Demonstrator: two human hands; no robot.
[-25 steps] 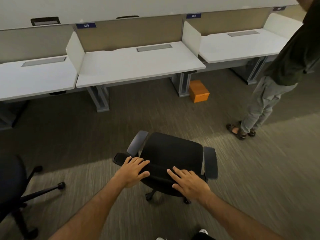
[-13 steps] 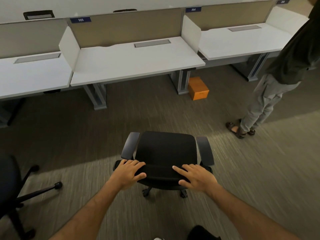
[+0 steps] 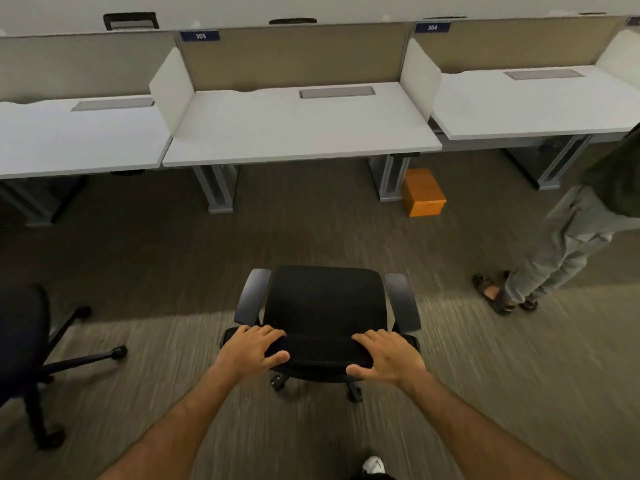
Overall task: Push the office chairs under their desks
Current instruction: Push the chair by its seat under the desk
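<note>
Both hands – left hand [image 3: 252, 348], right hand [image 3: 388, 358] – gripping black office chair [image 3: 325, 306] backrest, facing white desk [image 3: 298, 129]

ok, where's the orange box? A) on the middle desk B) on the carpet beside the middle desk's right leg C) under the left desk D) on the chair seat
B: the orange cardboard box sits on the carpet next to the right grey metal leg of the white middle desk, ahead of the black office chair.
</note>
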